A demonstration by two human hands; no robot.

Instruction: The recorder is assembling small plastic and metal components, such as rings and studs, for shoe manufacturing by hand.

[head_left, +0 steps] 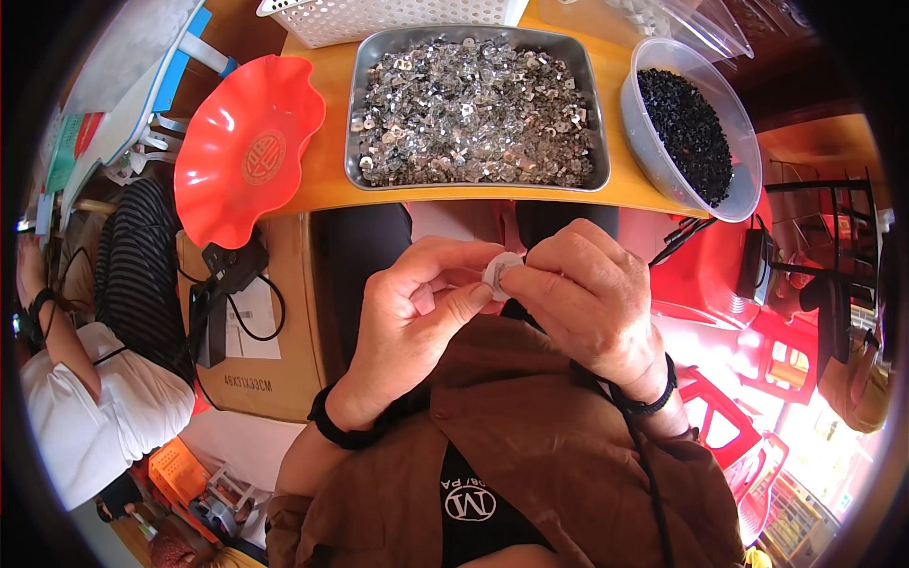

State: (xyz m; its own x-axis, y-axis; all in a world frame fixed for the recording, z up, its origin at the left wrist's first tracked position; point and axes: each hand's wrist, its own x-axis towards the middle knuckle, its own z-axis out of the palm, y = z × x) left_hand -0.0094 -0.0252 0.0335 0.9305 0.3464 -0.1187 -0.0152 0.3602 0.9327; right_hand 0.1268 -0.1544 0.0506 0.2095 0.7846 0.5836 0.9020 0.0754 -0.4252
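Above my lap, both hands meet at a small, round white piece [500, 273]. My left hand [412, 308] pinches its left edge between thumb and forefinger. From the other side my right hand [592, 298] closes its fingers on the same piece, covering part of it; whether a smaller part sits in those fingers is hidden. Beyond the hands, a metal tray [600, 142] full of small shiny metal pieces stands on the orange-yellow table [327, 180]. Right of it, a clear plastic tub [748, 142] holds many small black parts.
A red wavy-edged dish [213, 142] overhangs the table's left side. Behind the tray stands a white perforated basket [379, 21]. A cardboard box [284, 346] with black cables is left of my legs. Another person [114, 388] sits at far left; red plastic stools [705, 284] are on the right.
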